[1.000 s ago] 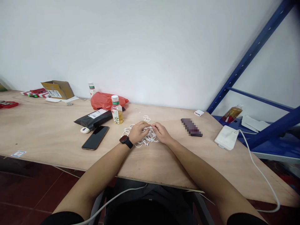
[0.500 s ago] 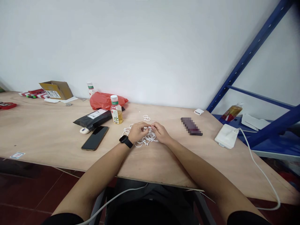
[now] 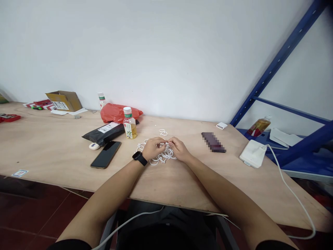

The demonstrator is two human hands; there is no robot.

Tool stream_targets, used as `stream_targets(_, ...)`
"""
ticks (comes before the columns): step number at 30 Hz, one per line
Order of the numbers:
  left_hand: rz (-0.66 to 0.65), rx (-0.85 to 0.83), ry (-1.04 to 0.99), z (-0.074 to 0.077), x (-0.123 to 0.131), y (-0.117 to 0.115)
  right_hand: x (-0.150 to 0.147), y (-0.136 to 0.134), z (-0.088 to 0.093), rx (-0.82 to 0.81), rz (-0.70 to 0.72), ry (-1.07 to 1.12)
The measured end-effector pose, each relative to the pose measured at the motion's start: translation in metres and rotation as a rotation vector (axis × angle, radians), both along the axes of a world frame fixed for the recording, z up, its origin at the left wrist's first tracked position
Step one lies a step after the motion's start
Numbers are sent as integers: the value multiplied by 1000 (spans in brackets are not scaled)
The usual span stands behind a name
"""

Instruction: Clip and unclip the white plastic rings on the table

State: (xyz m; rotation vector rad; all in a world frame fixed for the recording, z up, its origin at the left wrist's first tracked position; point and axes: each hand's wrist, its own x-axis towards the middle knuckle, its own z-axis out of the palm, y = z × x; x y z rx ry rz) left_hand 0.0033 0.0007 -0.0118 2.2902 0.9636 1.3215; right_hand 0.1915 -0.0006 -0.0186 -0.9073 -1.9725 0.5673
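My left hand (image 3: 153, 148), with a black watch on its wrist, and my right hand (image 3: 179, 148) meet fingertip to fingertip over a pile of white plastic rings (image 3: 162, 157) on the plywood table (image 3: 52, 146). Both hands pinch one small white ring between them; the fingers hide most of it. A couple of loose white rings (image 3: 163, 132) lie just behind the hands.
A black phone (image 3: 105, 155), a small white object (image 3: 94, 146), a black parcel bag (image 3: 104, 132), a drink bottle (image 3: 129, 123) and a red bag (image 3: 117, 112) lie to the left. A dark flat item (image 3: 213, 142) and a white charger with cable (image 3: 253, 153) are right. Blue shelving (image 3: 299, 139) stands beyond.
The hands stay together over the pile with only slight finger movement. The view has shifted a little.
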Motion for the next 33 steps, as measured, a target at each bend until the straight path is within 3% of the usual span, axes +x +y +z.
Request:
stream_targets(7,85,-31,-12,3,2,-4,-3,0,0,25,13,-33)
stream_targets(12,205,-192,-70,0,4,-2,-7,-3,-1,50,23,-94)
stream_targets(16,172,-178,-96,0,2,0,-7,-1,1,89,26,-100)
stream_targets(21,86,-73,87,3,0,-1,4,36,-3,78,-188,3)
stream_targets(24,16,-102,228,4,3,-4,9,68,-8,42,-236,-219)
stream_targets(27,35,-109,284,4,5,-6,4,92,-11,17,-209,-508)
stream_targets(33,26,-96,316,4,3,-7,-9,104,-7,52,-112,-739)
